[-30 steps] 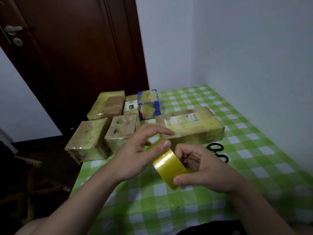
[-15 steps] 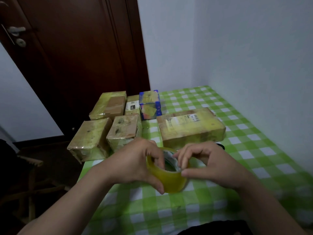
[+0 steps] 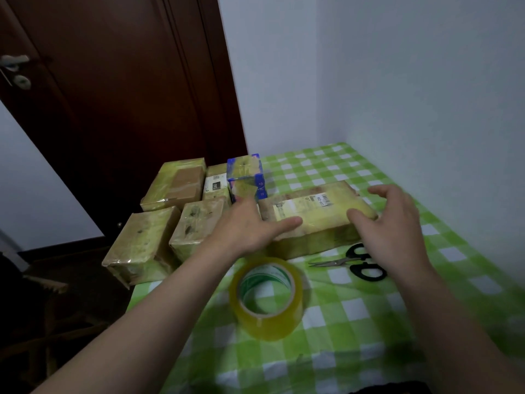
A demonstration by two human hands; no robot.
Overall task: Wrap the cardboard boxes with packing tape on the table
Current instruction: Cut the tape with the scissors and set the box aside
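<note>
A roll of yellowish packing tape [image 3: 267,300] lies flat on the green checked table [image 3: 355,331], with neither hand on it. Behind it sits a large taped cardboard box with a shipping label [image 3: 315,214]. My left hand [image 3: 250,226] is spread at the box's near left corner, thumb against its front edge. My right hand [image 3: 395,220] hovers open over the box's right end, thumb near its top. Several smaller taped boxes [image 3: 196,226] stand at the table's left edge, among them a blue-edged carton [image 3: 245,177].
Black-handled scissors [image 3: 358,263] lie on the cloth just right of the tape roll, in front of the large box. A white wall runs along the table's right side. A dark wooden door [image 3: 113,109] stands behind the left boxes, with dark floor beyond the table's left edge.
Both hands let go of the tape roll, which now lies flat on the table. They moved forward to the large labelled box, uncovering the scissors.
</note>
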